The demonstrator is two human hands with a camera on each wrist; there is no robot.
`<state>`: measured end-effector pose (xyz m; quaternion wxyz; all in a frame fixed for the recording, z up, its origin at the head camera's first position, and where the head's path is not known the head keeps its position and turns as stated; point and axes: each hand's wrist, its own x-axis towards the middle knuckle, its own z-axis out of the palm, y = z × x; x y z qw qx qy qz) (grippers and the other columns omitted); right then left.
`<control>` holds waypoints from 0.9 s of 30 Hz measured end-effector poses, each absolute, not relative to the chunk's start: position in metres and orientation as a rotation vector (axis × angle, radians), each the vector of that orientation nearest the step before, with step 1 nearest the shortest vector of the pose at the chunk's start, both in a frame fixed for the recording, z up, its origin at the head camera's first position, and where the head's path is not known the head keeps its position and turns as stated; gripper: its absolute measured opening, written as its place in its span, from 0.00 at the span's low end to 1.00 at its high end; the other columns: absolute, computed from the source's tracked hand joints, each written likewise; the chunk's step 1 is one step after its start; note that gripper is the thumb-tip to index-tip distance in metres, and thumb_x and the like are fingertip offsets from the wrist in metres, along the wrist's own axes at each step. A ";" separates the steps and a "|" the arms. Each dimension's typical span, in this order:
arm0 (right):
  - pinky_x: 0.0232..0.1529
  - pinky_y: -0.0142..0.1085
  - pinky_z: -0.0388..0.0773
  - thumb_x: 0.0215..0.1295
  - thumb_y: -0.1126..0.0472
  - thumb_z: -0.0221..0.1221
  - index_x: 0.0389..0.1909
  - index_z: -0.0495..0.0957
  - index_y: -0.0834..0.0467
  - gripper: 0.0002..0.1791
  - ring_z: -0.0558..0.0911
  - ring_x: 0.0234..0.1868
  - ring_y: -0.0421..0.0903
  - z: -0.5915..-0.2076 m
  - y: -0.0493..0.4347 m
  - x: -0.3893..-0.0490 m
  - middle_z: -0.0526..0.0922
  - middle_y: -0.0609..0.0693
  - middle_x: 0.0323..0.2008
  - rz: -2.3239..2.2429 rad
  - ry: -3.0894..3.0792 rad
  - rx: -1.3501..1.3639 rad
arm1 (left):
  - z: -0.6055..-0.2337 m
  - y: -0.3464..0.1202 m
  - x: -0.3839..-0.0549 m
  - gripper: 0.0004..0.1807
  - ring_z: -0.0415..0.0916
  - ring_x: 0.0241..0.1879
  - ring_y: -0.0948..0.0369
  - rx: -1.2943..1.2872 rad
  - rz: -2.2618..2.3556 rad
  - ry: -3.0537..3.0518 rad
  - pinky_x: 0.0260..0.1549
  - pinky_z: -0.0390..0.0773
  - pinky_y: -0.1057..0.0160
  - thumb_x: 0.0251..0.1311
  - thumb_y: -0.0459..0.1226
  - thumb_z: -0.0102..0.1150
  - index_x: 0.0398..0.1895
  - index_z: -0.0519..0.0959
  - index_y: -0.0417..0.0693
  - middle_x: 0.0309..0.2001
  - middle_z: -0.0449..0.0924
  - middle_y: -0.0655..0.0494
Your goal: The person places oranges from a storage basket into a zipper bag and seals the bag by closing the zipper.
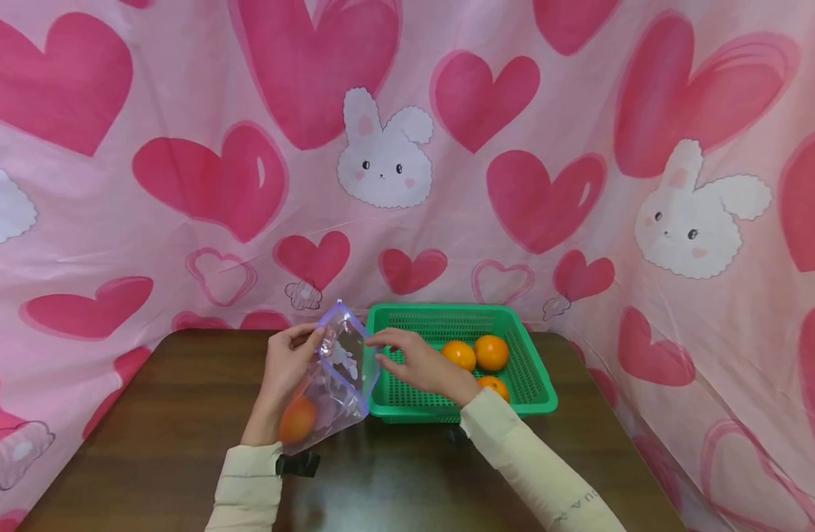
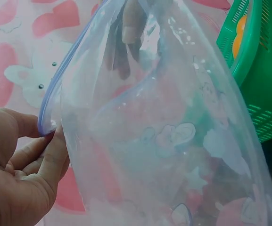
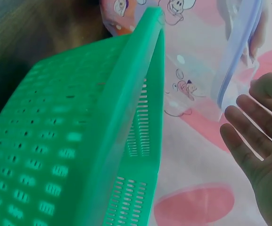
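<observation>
My left hand [image 1: 289,360] pinches the purple zip edge of a clear printed bag [image 2: 126,174], holding it up over the table. An orange [image 1: 297,419] lies in the bottom of this bag, whose mouth gapes toward the right. At the far side of the mouth is my right hand [image 1: 417,362], its fingers [image 3: 249,146] spread and nearly straight. Its fingertips are at the bag's edge; whether they press on it I cannot tell. Beneath and beyond that hand stands a green plastic basket [image 1: 536,362] with several oranges [image 1: 490,352], partly hidden by the forearm.
Brown wooden table [image 1: 161,428] under everything. A pink curtain [image 1: 447,222] with hearts and rabbits hangs behind and at both sides. The basket's raised rim [image 3: 126,70] is close to the right wrist. A black strap [image 1: 298,464] is on the left wrist.
</observation>
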<state>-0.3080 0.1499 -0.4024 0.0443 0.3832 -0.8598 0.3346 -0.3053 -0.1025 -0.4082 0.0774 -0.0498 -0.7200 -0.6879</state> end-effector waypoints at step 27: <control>0.62 0.51 0.78 0.75 0.61 0.58 0.66 0.75 0.58 0.21 0.79 0.57 0.55 -0.406 0.205 -0.332 0.79 0.54 0.63 0.921 -2.924 0.895 | -0.414 -0.105 -0.306 0.17 0.79 0.30 0.67 -0.193 -2.023 -2.221 0.33 0.83 0.72 0.71 0.36 0.60 0.52 0.81 0.28 0.37 0.87 0.48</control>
